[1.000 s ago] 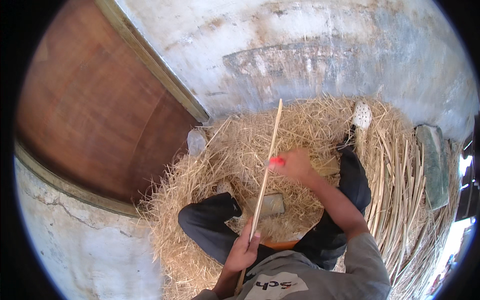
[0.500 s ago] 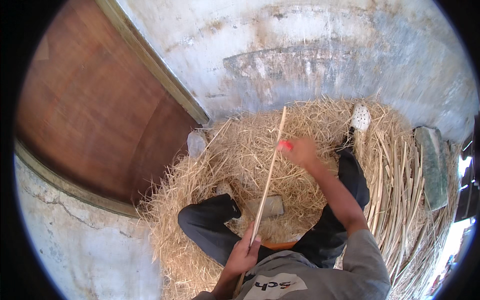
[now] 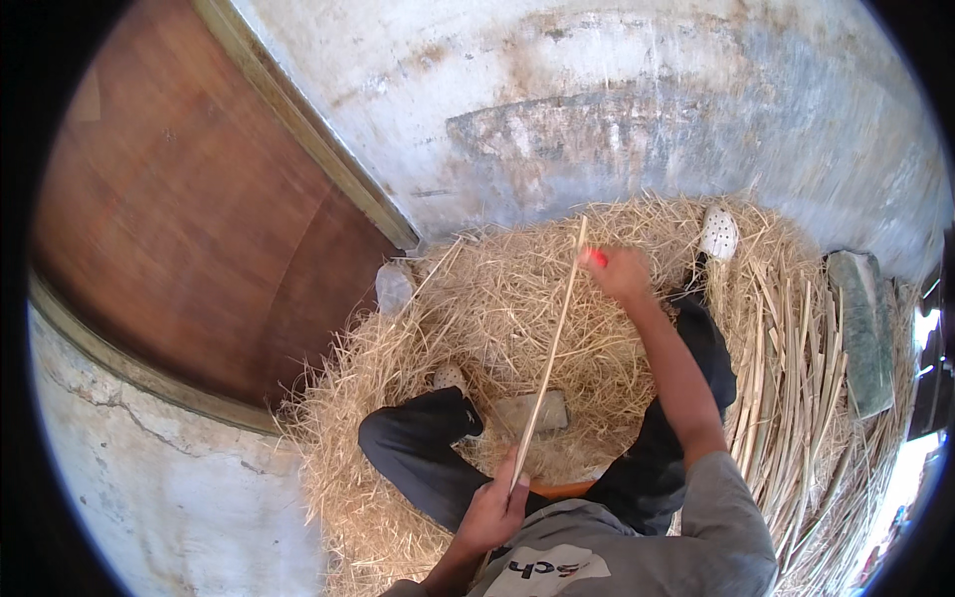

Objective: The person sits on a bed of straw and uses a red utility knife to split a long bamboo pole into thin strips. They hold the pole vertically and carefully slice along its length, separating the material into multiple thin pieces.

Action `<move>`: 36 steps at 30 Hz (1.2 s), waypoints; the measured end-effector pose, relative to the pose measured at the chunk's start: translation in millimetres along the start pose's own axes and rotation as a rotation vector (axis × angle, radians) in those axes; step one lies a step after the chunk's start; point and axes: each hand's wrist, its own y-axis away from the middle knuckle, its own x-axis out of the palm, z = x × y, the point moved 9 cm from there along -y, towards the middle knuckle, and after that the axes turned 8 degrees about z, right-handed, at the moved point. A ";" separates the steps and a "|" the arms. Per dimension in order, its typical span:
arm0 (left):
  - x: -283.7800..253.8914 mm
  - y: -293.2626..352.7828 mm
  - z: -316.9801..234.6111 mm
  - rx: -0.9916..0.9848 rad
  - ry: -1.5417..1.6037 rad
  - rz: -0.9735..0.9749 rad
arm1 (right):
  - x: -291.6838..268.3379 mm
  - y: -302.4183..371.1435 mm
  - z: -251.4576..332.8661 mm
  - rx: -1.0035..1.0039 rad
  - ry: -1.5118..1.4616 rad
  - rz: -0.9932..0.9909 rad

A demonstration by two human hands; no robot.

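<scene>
Long thin pale cane strip (image 3: 550, 356) runs diagonally through centre of frame, from lower centre up to upper centre, over the straw. Left hand (image 3: 494, 512) at lower centre is closed round the strip's lower end, thumb up along it. Right hand (image 3: 619, 273) at upper centre, arm stretched out, is closed round the strip near its top end together with a small red tool (image 3: 596, 257); what kind of tool, cannot tell. Strip tip pokes out just above the right hand.

Person sits in a heap of loose straw (image 3: 477, 298), legs in dark trousers (image 3: 418, 458) spread to either side, grey shirt (image 3: 637, 547) at bottom edge. Flat grey stone block (image 3: 532, 411) lies between the legs, under the strip. White perforated shoe (image 3: 718, 233) at upper right of the straw; another pale shoe (image 3: 450, 377) at the left knee. Bundle of straight cane stalks (image 3: 806, 398) lies at right. Grey slab (image 3: 863, 328) far right. Brown wooden door (image 3: 189, 209) upper left, weathered concrete wall (image 3: 637, 109) along the top.
</scene>
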 end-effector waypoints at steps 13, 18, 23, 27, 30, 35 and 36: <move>-2.5 0.4 42.5 -0.118 0.885 0.158 | -24.8 -11.8 -54.7 0.250 -0.264 -0.032; -6.7 -23.0 34.1 -0.030 1.027 0.188 | 10.3 72.1 87.0 -0.342 -0.198 0.038; -2.4 -21.8 27.6 -0.087 0.901 0.157 | 14.2 83.9 111.0 -0.486 -0.057 -0.044; 6.1 -21.8 29.1 -0.092 0.880 0.152 | 12.2 59.3 87.4 -0.424 -0.030 -0.181; 4.0 -20.3 22.3 -0.104 0.893 0.160 | 16.5 59.5 80.8 -0.372 -0.094 -0.179; 4.1 -20.5 26.2 -0.075 0.905 0.152 | 28.8 70.5 96.9 -0.427 -0.046 -0.074; 9.0 -18.2 30.9 -0.082 0.913 0.152 | 28.2 66.8 90.7 -0.404 -0.051 -0.092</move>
